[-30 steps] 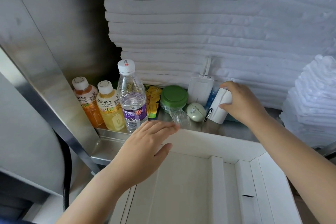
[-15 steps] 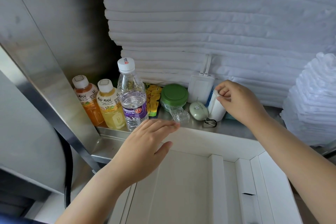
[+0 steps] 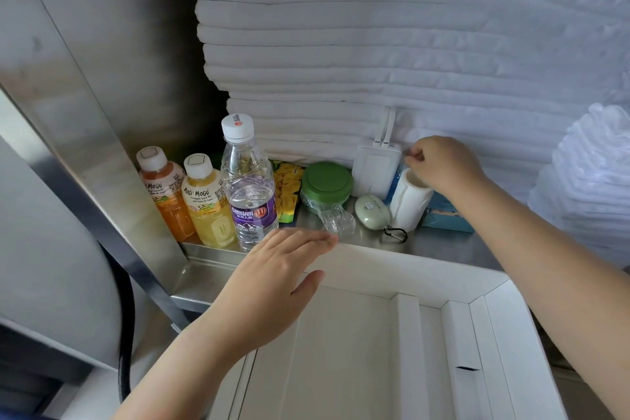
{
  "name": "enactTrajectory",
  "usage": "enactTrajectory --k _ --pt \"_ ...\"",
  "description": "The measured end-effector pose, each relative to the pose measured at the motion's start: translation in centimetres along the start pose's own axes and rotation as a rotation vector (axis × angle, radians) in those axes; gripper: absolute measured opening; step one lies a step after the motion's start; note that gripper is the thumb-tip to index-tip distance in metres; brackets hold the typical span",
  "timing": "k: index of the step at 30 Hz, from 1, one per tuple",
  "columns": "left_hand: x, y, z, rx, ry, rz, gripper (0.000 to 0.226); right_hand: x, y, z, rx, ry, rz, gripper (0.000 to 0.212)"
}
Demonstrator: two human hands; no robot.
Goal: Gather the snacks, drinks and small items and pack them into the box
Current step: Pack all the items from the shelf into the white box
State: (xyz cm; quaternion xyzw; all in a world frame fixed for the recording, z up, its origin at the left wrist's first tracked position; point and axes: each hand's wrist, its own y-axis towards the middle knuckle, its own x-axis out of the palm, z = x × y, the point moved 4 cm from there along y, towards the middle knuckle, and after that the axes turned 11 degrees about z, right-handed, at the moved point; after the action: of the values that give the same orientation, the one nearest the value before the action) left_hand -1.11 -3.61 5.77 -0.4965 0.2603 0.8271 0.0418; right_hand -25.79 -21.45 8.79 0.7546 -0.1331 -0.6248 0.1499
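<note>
The box [image 3: 358, 269] is steadied by the flat, empty left hand [image 3: 272, 280], while the white cup [image 3: 409, 199], just below the curled right hand [image 3: 443, 164], is not seen to be gripped.

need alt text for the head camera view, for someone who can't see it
Two bare hands reach over an open, empty white box: the right hand hovers above a white roll, the left hand flat and open near a water bottle. Two juice bottles, a green-lidded jar and folded towels fill the metal shelf.
</note>
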Motion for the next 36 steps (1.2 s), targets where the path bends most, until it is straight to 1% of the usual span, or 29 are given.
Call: enactTrajectory --k 4,8,11,15,20,23,25,27,32,34,36 --pt "0.1 -0.1 -0.1 0.001 0.002 -0.005 0.045 0.4 0.5 -0.9 0.0 -0.129 0.004 0.022" --pt "0.1 0.0 -0.1 0.002 -0.008 -0.002 0.044 0.3 0.8 -1.6 0.015 -0.186 -0.015 0.014" --pt "0.2 0.0 -0.2 0.001 -0.004 -0.001 0.044 0.3 1.1 -1.8 0.035 -0.177 -0.022 0.013" --pt "0.2 0.0 -0.2 -0.001 0.006 0.002 0.044 0.5 1.3 -1.8 0.043 -0.128 -0.038 0.017" --pt "0.2 0.0 -0.1 0.0 0.014 0.002 0.044 0.6 0.9 -1.7 0.038 -0.063 0.025 0.007" --pt "0.1 -0.1 -0.1 0.004 0.016 0.005 0.044 -0.1 0.5 -1.5 0.069 0.031 0.065 0.01" --pt "0.1 -0.1 -0.1 0.006 0.017 0.007 0.044 -1.1 0.2 -1.5 0.084 0.11 0.123 0.014" --pt "0.1 0.0 0.0 0.008 0.014 0.009 0.044 -2.8 -0.3 -1.8 0.036 0.153 0.218 0.014" --pt "0.1 0.0 0.0 0.015 0.019 0.014 0.043 -7.7 -3.4 -3.9 -0.231 0.165 0.51 0.008" --pt "0.1 0.0 0.1 0.016 0.021 0.014 0.042 -9.3 -5.6 -4.7 -0.319 0.183 0.586 0.006" --pt "0.0 0.0 0.2 0.018 0.021 0.013 0.042 -10.5 -7.8 -4.9 -0.378 0.221 0.62 0.004"
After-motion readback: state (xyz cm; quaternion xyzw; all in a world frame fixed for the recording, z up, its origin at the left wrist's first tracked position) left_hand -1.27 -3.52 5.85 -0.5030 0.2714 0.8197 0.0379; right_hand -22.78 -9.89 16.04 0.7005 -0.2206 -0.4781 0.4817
